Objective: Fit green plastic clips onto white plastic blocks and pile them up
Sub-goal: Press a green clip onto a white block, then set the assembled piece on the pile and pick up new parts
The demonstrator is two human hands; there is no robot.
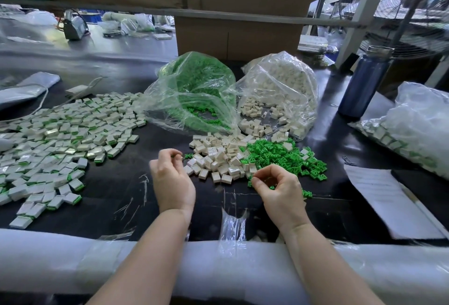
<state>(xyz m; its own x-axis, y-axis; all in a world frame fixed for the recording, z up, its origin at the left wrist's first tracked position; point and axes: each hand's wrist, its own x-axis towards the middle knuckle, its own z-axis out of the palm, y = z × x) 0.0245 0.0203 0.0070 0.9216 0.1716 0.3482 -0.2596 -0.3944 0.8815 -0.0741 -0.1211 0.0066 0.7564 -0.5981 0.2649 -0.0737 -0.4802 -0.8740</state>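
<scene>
1. Two hands over the bench (116, 183), near its front edge.
2. Left hand (173, 178): fingers curled, tips pinched together; whether they grip anything, cannot tell.
3. Right hand (279, 189): thumb and forefinger pinch a clip (250, 182) at the near edge of the loose clips (284, 156).
4. Loose blocks (218, 158) lie mid-bench, touching the clips.
5. Finished blocks (60, 134) spread toward the left edge.
6. Clip bag (194, 85) and block bag (279, 90) sit behind, side by side.
7. Bottle (366, 81) stands toward the right edge.
</scene>
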